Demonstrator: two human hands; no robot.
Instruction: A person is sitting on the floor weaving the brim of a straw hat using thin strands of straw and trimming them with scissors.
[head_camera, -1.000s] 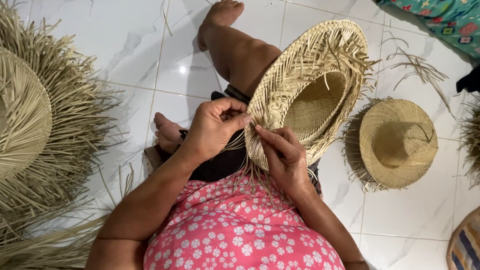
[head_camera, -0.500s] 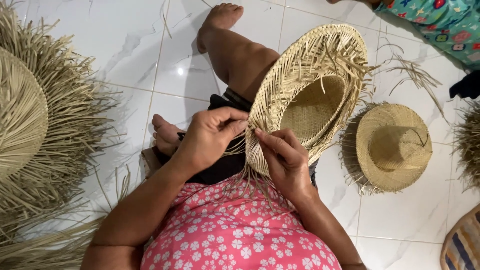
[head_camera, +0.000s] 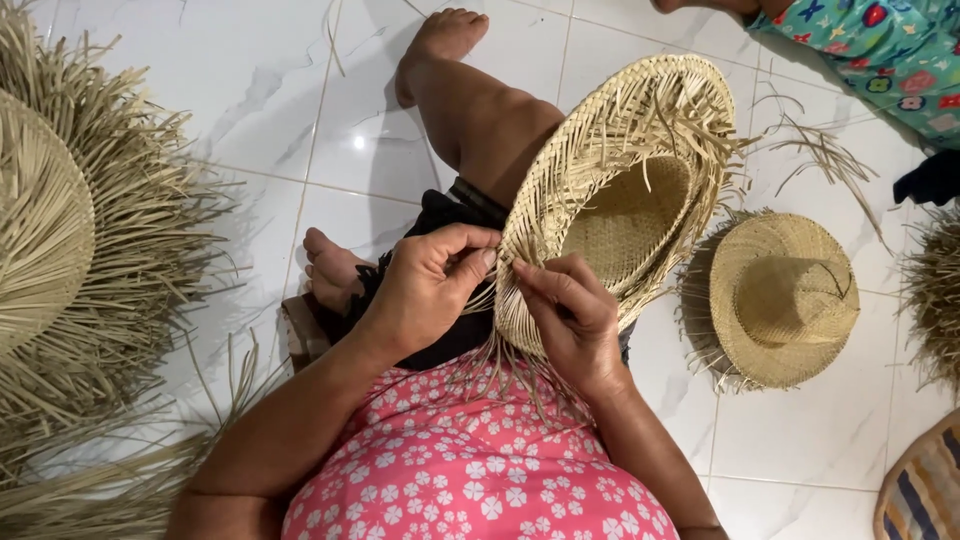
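A woven straw hat (head_camera: 620, 200) rests upside down on my lap, its crown hollow facing me and loose strands sticking out along the brim. My left hand (head_camera: 425, 285) pinches strands at the near brim edge, thumb and fingers closed on them. My right hand (head_camera: 570, 315) grips the same brim edge from the right, fingers pressed on the weave. Loose straw ends hang down from the brim over my pink flowered dress.
A large unfinished straw hat with a long fringe (head_camera: 70, 230) lies at the left on the white tiled floor. A smaller straw hat (head_camera: 785, 295) lies at the right. Another person in patterned clothing (head_camera: 860, 50) sits at the top right. A striped mat corner (head_camera: 925, 495) shows at the bottom right.
The hands have shifted very slightly along the brim edge, still working the strands. The hat stays tilted on my lap.
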